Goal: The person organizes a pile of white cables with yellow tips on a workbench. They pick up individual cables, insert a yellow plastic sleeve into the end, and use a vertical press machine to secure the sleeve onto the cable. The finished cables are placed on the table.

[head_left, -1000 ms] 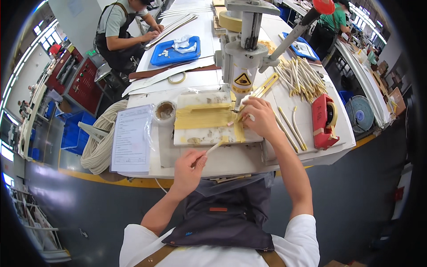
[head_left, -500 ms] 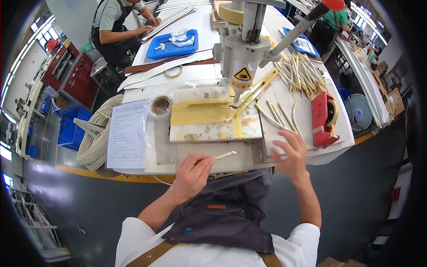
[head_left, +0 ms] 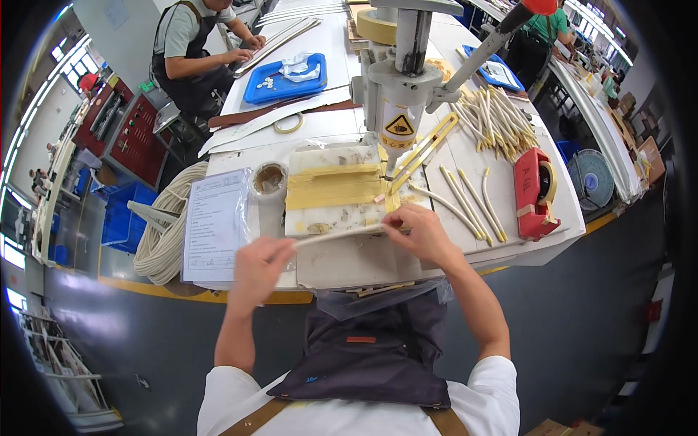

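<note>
A short piece of off-white cord (head_left: pixel 338 235) stretches between my hands, just over the front edge of a white slab (head_left: pixel 342 221) partly covered in yellow tape. My left hand (head_left: pixel 258 270), smeared a little by motion, is closed round the cord's left end. The fingers of my right hand (head_left: pixel 422 231) pinch its right end, by the slab's front right corner. Above the slab stands a grey lever press (head_left: pixel 407 87) with a yellow warning label. To the right of the slab lie several loose cord pieces (head_left: pixel 465 202) with yellow ends.
A red tape dispenser (head_left: pixel 528 190) and a pile of cord pieces (head_left: pixel 496 116) are on the right. On the left are a printed sheet (head_left: pixel 212 229), a tape roll (head_left: pixel 270 179) and a large rope coil (head_left: pixel 153 243). A co-worker (head_left: pixel 189 54) sits beyond, near a blue tray (head_left: pixel 254 91).
My right hand has come in leftward from the loose cord pieces and now grips the cord's right end. My left hand has moved left, and the cord is now drawn out between both hands.
</note>
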The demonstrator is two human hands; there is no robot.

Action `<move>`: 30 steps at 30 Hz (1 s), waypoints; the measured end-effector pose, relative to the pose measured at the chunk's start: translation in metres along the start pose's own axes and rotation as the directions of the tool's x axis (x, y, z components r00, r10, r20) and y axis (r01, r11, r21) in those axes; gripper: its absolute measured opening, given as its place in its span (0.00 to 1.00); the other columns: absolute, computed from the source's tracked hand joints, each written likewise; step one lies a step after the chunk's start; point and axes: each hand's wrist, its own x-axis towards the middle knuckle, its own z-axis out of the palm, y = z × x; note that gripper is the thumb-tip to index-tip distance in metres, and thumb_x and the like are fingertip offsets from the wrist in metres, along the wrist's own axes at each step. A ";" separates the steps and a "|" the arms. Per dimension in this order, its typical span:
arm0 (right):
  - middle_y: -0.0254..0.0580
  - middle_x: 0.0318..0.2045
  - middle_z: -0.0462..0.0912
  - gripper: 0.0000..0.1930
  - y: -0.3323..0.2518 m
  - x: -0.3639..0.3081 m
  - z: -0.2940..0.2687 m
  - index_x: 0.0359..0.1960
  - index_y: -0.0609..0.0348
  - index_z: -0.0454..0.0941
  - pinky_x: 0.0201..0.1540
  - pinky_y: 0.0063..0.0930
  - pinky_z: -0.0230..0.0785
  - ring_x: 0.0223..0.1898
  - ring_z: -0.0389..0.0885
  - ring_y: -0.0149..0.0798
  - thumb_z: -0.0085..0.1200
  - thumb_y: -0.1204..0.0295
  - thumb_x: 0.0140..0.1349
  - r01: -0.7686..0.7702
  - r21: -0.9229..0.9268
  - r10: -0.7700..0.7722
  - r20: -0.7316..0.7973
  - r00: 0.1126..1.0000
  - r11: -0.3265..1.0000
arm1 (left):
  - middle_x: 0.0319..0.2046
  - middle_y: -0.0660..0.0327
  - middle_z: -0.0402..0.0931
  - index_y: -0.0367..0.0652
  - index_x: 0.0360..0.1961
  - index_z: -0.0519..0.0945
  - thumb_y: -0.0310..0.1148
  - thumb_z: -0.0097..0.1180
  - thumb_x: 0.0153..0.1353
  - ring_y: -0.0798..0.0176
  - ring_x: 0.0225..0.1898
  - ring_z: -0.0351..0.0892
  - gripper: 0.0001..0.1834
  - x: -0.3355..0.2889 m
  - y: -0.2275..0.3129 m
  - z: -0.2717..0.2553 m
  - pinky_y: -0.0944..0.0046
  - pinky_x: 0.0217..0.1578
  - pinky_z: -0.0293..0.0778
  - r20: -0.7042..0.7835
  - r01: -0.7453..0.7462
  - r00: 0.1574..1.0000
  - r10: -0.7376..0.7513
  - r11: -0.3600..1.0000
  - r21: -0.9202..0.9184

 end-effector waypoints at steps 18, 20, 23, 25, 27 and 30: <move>0.35 0.30 0.79 0.07 0.001 0.012 0.036 0.33 0.52 0.84 0.36 0.35 0.72 0.33 0.78 0.41 0.66 0.74 0.52 0.000 -0.297 -0.106 -0.342 0.934 0.955 | 0.31 0.56 0.83 0.38 0.36 0.86 0.28 0.63 0.60 0.54 0.32 0.81 0.06 0.043 -0.075 0.015 0.59 0.33 0.75 -0.070 -0.202 0.973 0.221 0.957 0.209; 0.35 0.31 0.79 0.07 0.002 0.011 0.039 0.33 0.52 0.84 0.36 0.35 0.72 0.33 0.79 0.41 0.66 0.74 0.51 -0.009 -0.284 -0.094 -0.348 0.933 0.959 | 0.30 0.56 0.82 0.37 0.36 0.86 0.27 0.63 0.60 0.54 0.31 0.81 0.05 0.043 -0.077 0.012 0.60 0.32 0.75 -0.076 -0.243 0.961 0.265 0.945 0.221; 0.35 0.33 0.80 0.08 0.001 0.012 0.038 0.35 0.52 0.84 0.37 0.35 0.72 0.34 0.79 0.41 0.66 0.74 0.52 -0.015 -0.305 -0.090 -0.326 0.941 0.952 | 0.30 0.55 0.83 0.37 0.35 0.86 0.26 0.63 0.59 0.53 0.32 0.81 0.05 0.046 -0.077 0.013 0.60 0.34 0.76 -0.081 -0.251 0.958 0.276 0.939 0.236; 0.37 0.35 0.81 0.12 0.000 0.010 0.033 0.40 0.53 0.84 0.39 0.35 0.74 0.36 0.80 0.42 0.66 0.74 0.53 -0.005 -0.333 -0.100 -0.296 0.950 0.943 | 0.31 0.55 0.83 0.38 0.35 0.86 0.26 0.63 0.59 0.53 0.32 0.81 0.05 0.047 -0.077 0.016 0.60 0.34 0.76 -0.089 -0.257 0.954 0.287 0.932 0.255; 0.41 0.39 0.82 0.17 -0.021 0.001 0.019 0.46 0.54 0.82 0.40 0.35 0.75 0.37 0.81 0.43 0.66 0.73 0.54 -0.082 -0.160 0.039 -0.251 0.967 0.984 | 0.31 0.56 0.83 0.39 0.35 0.86 0.28 0.64 0.58 0.52 0.34 0.82 0.05 0.045 -0.079 0.018 0.59 0.36 0.77 -0.095 -0.229 0.960 0.264 0.933 0.279; 0.47 0.47 0.81 0.24 -0.055 -0.016 -0.050 0.56 0.56 0.77 0.40 0.33 0.76 0.37 0.83 0.41 0.66 0.73 0.56 -0.069 -0.088 0.034 -0.342 0.939 0.994 | 0.30 0.54 0.83 0.38 0.34 0.85 0.27 0.63 0.58 0.52 0.32 0.81 0.05 0.042 -0.084 0.023 0.61 0.35 0.76 -0.153 -0.213 0.954 0.257 0.942 0.261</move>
